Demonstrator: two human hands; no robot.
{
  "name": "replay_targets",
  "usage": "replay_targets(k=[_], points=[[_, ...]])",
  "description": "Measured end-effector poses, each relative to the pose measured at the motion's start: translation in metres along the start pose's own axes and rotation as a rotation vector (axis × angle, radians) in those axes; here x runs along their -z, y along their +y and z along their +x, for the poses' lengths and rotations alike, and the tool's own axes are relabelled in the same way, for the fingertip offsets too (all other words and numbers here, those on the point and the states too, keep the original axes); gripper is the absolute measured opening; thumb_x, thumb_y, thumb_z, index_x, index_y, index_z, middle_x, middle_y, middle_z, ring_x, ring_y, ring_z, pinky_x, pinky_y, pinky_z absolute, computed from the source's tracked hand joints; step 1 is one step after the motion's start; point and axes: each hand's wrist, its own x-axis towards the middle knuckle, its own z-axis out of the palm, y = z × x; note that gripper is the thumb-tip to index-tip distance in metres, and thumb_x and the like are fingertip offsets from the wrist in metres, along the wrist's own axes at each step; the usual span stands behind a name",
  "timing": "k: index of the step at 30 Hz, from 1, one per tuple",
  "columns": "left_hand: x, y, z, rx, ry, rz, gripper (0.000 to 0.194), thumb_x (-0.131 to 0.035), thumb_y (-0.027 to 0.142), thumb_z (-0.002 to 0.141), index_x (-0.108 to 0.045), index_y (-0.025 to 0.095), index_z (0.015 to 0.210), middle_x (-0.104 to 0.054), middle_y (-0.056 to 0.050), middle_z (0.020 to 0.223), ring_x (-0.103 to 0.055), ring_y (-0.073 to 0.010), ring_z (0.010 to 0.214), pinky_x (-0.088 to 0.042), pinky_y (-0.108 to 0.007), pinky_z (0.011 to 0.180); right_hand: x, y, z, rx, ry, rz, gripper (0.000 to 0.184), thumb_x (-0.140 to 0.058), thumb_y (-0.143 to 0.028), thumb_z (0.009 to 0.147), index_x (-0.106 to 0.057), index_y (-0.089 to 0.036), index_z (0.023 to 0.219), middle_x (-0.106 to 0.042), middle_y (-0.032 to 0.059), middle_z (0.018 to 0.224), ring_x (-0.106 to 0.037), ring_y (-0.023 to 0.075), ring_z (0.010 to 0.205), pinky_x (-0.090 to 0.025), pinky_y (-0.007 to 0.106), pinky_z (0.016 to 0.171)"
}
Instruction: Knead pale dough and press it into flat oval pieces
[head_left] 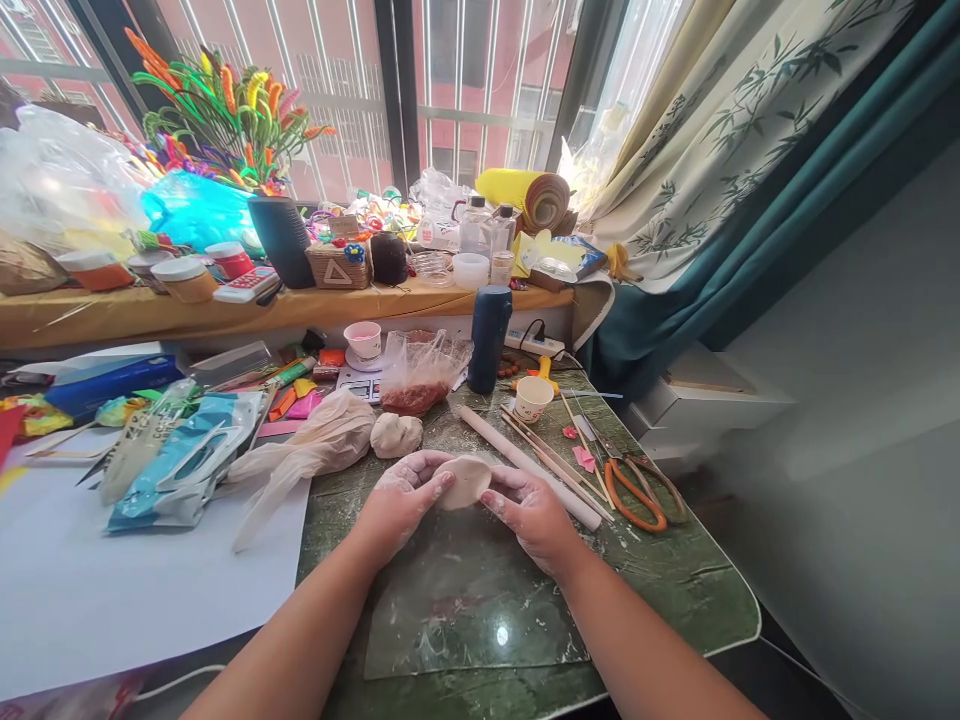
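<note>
Between both hands I hold a flat, roundish piece of pale dough [465,483] above a clear sheet [457,630]. My left hand [405,500] pinches its left edge with the thumb on top. At the right edge, my right hand [529,510] grips it the same way. White powder coats the fingers of both hands. A lump of dough [396,436] lies just beyond my left hand, against a crumpled plastic bag [330,435]. Past my right hand a pale rolling pin [525,465] lies slantwise, with thin wooden sticks [562,465] alongside it.
Orange-handled scissors [636,497] lie at the right. Behind stand a paper cup [534,398], a dark blue bottle [489,340] and a clear bag of reddish-brown material [416,390]. White paper [217,580] and a blue-white packet [187,470] cover the left. The windowsill [300,310] holds jars and craft supplies.
</note>
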Motion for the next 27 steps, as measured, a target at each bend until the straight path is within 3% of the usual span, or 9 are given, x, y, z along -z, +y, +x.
replay_targets(k=[6, 13, 18, 22, 27], points=[[-0.003, 0.002, -0.003, 0.04, -0.034, -0.014, 0.041, -0.078, 0.044, 0.078, -0.068, 0.018, 0.108, -0.077, -0.008, 0.111, -0.07, -0.0248, 0.105, -0.053, -0.032, 0.09, 0.003, 0.005, -0.001, -0.061, 0.083, -0.005, 0.037, -0.082, -0.046, 0.079, -0.08, -0.022, 0.107, -0.078, 0.0067, 0.099, -0.07, 0.0252, 0.096, -0.051, 0.04, 0.094], [-0.005, 0.001, -0.004, 0.037, -0.039, -0.051, 0.04, -0.08, 0.043, 0.077, -0.069, 0.019, 0.107, -0.078, -0.007, 0.11, -0.071, -0.0238, 0.102, -0.054, -0.03, 0.086, 0.003, 0.01, 0.0, -0.061, 0.149, -0.04, 0.033, -0.079, -0.046, 0.082, -0.081, -0.021, 0.104, -0.077, 0.0061, 0.092, -0.067, 0.0226, 0.09, -0.05, 0.035, 0.086], [-0.005, 0.004, -0.005, 0.027, -0.013, -0.084, 0.044, -0.082, 0.045, 0.074, -0.069, 0.018, 0.107, -0.078, -0.008, 0.112, -0.071, -0.0244, 0.103, -0.054, -0.03, 0.086, 0.007, 0.015, 0.0, -0.026, 0.122, -0.043, 0.037, -0.071, -0.052, 0.087, -0.08, -0.02, 0.102, -0.076, 0.0061, 0.088, -0.066, 0.0212, 0.083, -0.051, 0.035, 0.084], [-0.005, 0.004, -0.005, 0.046, -0.042, -0.094, 0.047, -0.083, 0.047, 0.073, -0.067, 0.017, 0.105, -0.078, -0.009, 0.107, -0.071, -0.0243, 0.098, -0.055, -0.031, 0.084, 0.008, 0.017, 0.001, -0.022, 0.184, -0.158, 0.044, -0.069, -0.059, 0.086, -0.08, -0.018, 0.096, -0.073, 0.0059, 0.079, -0.065, 0.0229, 0.079, -0.051, 0.037, 0.083], [-0.003, 0.001, -0.003, -0.018, 0.015, -0.034, 0.041, -0.078, 0.046, 0.077, -0.066, 0.018, 0.104, -0.077, -0.008, 0.105, -0.07, -0.023, 0.097, -0.055, -0.031, 0.084, 0.002, 0.011, 0.001, 0.016, 0.163, -0.136, 0.044, -0.067, -0.057, 0.088, -0.075, -0.021, 0.113, -0.075, 0.0088, 0.099, -0.067, 0.0257, 0.091, -0.053, 0.04, 0.085]])
